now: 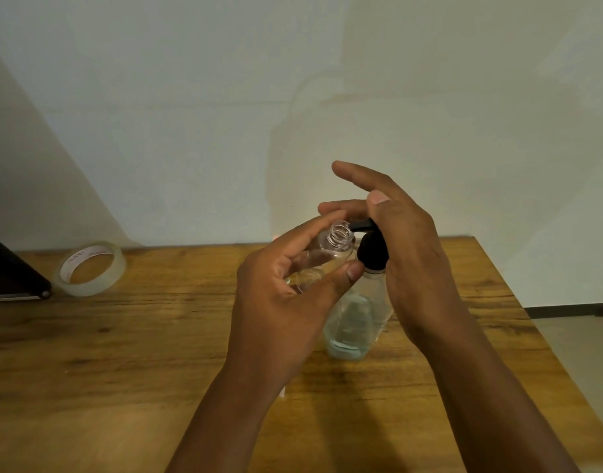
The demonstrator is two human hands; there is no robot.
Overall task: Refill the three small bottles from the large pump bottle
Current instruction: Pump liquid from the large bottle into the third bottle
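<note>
**Refill under way, one small bottle at the spout**

Filling looks to be in an early stage. The left hand [279, 295] grips an uncapped small bottle [330, 249], its threaded mouth just under the black nozzle of the large pump bottle [358, 322], which stands on the wooden table [122, 353]. The right hand [405, 240] rests on the pump head, fingers loosely extended. The other two bottles are out of view (possibly hidden behind the hands). A tape roll [90, 268] lies far left, below a plain pale wall [190, 97].
</note>
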